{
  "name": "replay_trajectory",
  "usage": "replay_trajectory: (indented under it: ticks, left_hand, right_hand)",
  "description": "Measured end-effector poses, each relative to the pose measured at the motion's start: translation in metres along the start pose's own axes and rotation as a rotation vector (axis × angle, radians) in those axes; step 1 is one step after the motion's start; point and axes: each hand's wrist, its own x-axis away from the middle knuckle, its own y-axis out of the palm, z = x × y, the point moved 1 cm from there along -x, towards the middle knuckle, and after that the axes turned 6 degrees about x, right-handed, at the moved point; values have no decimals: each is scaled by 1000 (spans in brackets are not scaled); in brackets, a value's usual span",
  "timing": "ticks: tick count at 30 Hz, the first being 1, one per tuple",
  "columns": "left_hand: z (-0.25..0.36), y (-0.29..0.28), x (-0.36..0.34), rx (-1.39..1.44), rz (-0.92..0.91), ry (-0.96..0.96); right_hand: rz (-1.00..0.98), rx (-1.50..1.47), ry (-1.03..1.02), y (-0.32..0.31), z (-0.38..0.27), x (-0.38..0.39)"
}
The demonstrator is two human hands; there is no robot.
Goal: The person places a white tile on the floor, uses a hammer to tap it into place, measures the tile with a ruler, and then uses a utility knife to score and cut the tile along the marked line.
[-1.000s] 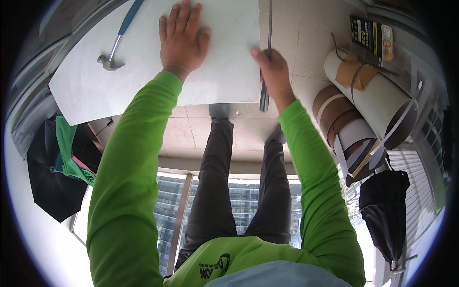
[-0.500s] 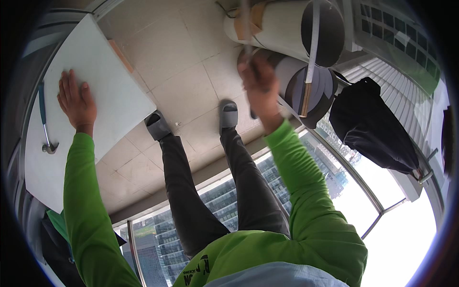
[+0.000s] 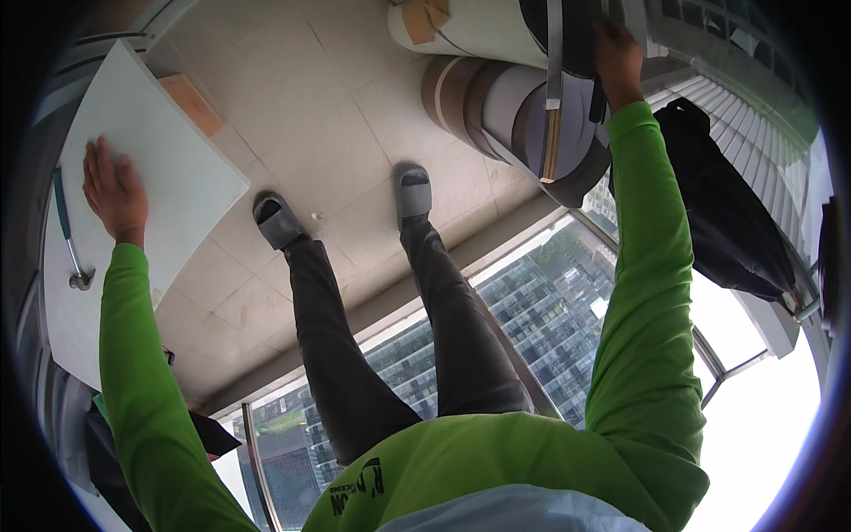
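Note:
My left hand (image 3: 115, 191) lies flat on a large white board (image 3: 168, 168), fingers stretched out and slightly apart. On the same board, left of that hand, rests a claw hammer (image 3: 64, 208) with a teal handle and metal head. My right hand (image 3: 619, 62) is raised at the upper right, its fingers closed. A dark handle (image 3: 598, 102) sticks out below that fist; the rest of what it holds is hidden against the dark background. It is in front of the dark end of a big white roll (image 3: 483, 31), and whether it touches the roll I cannot tell.
Below the white roll lies a brown and grey roll of sheet material (image 3: 474, 102). A light strip with a wooden end (image 3: 551, 142) crosses both rolls. A black bag (image 3: 722, 195) hangs at the right. Windows (image 3: 541, 293) run behind my legs; a brown piece (image 3: 191, 104) sits beside the board.
My right hand has swung from above the floor up and right to the roll's end, taking its dark-handled thing along. My left hand stays flat on the board. The view has shifted slightly.

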Motion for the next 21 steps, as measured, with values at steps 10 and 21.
replay_trajectory:
  ticks: [10, 21]
  left_hand:
    - [-7, -8, 0, -6, -8, -2]
    - [-19, -2, 2, 68, 48, 92]
  right_hand:
    - [107, -160, 10, -51, -60, 89]
    - [-452, -799, 536, -11, -37, 209]
